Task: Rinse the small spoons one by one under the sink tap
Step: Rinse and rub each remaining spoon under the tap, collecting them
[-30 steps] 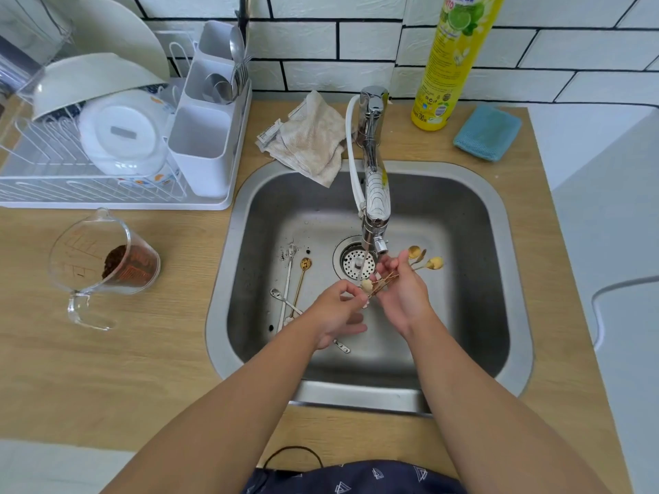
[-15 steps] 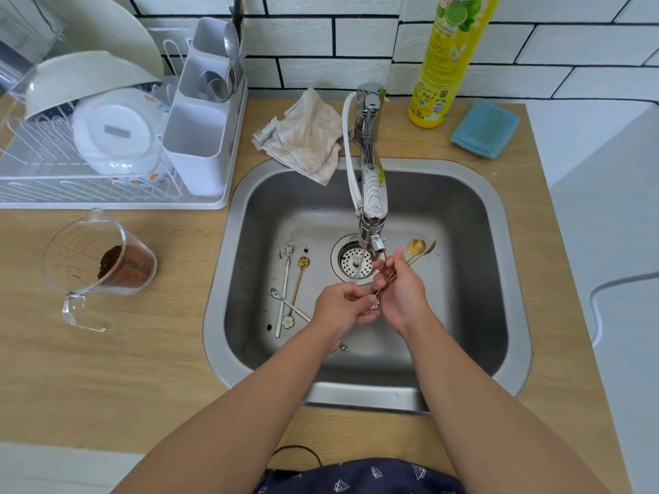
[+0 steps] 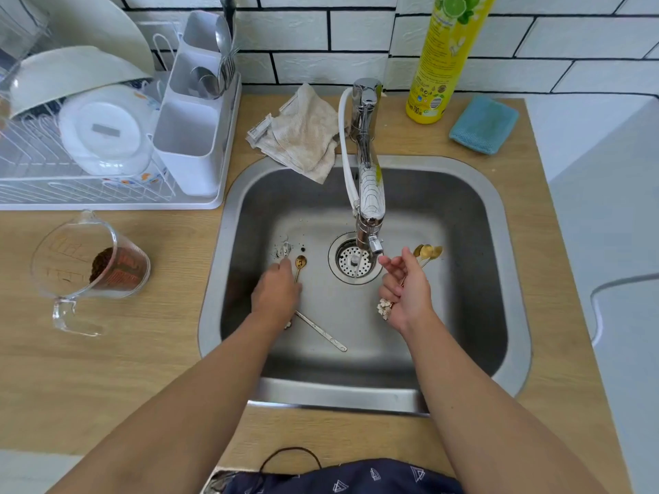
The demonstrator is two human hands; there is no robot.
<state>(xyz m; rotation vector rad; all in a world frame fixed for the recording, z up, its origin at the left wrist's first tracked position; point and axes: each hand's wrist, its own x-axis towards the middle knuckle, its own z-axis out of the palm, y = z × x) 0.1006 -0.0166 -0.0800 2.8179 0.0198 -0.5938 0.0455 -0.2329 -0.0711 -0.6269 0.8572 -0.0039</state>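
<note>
Sink (image 3: 499,215): right hand (image 3: 406,294) grips gold spoons (image 3: 428,251); left hand's (image 3: 276,294) fingers reach loose spoons (image 3: 300,262), grip unclear.

White brick-tile wall (image 3: 313,33), dark grout; light wood counter (image 3: 107,369); pale surface (image 3: 606,208) right, perhaps appliance.

The left hand (image 3: 276,295) hides the spoon handles (image 3: 297,276) (perhaps gripping one).
</note>
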